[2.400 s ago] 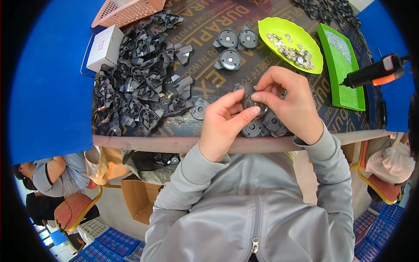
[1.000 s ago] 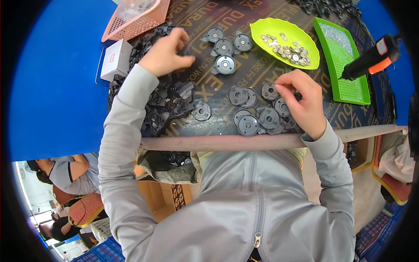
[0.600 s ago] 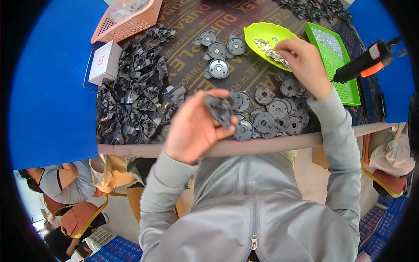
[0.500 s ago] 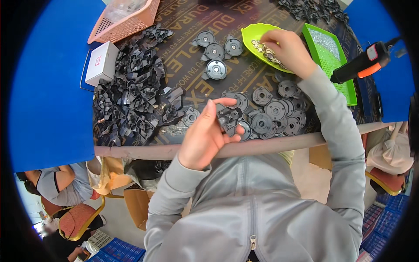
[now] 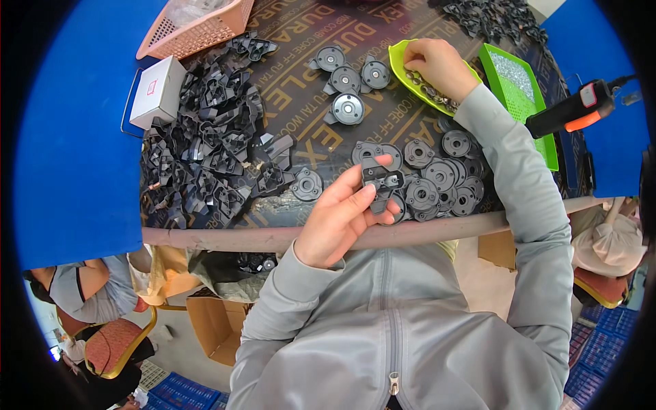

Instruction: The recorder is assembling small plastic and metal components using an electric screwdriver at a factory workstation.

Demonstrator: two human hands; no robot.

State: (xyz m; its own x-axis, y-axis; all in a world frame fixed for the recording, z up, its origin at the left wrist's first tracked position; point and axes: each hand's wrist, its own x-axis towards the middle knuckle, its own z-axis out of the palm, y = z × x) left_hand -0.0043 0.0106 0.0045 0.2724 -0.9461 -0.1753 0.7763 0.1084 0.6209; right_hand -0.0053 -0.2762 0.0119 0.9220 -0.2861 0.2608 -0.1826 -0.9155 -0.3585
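My left hand (image 5: 333, 222) grips a black plastic housing (image 5: 383, 183) above the near edge of the table, its thumb pressed on the part. My right hand (image 5: 443, 68) reaches into a yellow-green leaf-shaped dish (image 5: 398, 63) that holds small round metal pieces (image 5: 429, 90). Its fingers are bent together and point down among them; whatever they pinch is hidden. Below and beside the housing lie several dark grey round plates (image 5: 437, 174) with centre holes. Farther off, a group of assembled round units (image 5: 347, 108) rests on the table, one with a shiny metal disc on top.
A heap of black plastic housings (image 5: 205, 137) covers the left side, near a white box (image 5: 157, 92) and a pink basket (image 5: 184, 34). At right stand a green tray (image 5: 512, 102) of small clear-looking bits and a black-and-orange electric screwdriver (image 5: 570, 109). More black parts (image 5: 488, 20) lie far right.
The housing in my left hand has turned, and my thumb now lies across it. My right hand has sunk lower into the dish. The whole view has shifted slightly.
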